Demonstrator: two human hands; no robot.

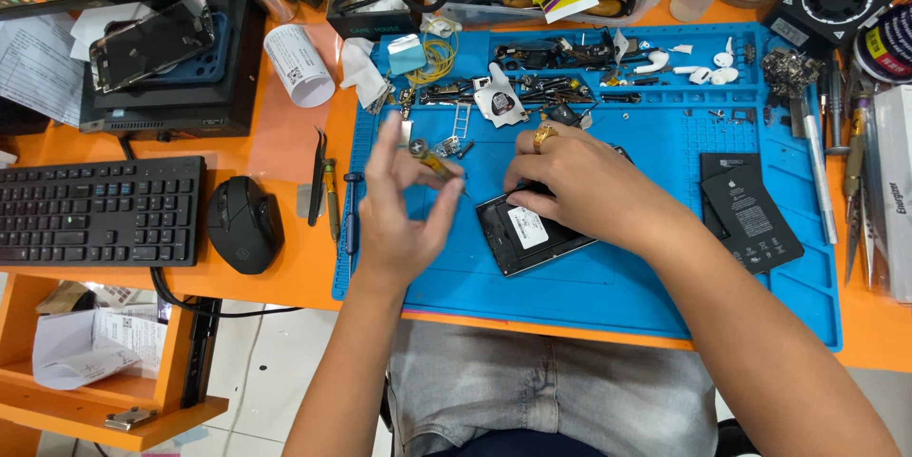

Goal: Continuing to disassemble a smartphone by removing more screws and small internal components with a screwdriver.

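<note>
- A slim screwdriver [437, 165] with a yellowish metal shaft and a dark knurled cap is pinched between the fingers of the left hand [404, 210], its tip angled toward the phone.
- An opened black phone body [527, 234], flat and rectangular with a white label inside, is pressed down on the blue rubbery work mat [608, 276] by the right hand [579, 186], fingers curled over its upper edge.
- A gold ring [543, 137] is worn on that hand.
- Two flat black battery cells [746, 210] are laid to the right on the mat.
- A matte black mouse [245, 224] and a keyboard [100, 210] are set on the glossy orange desk [285, 148].
</note>
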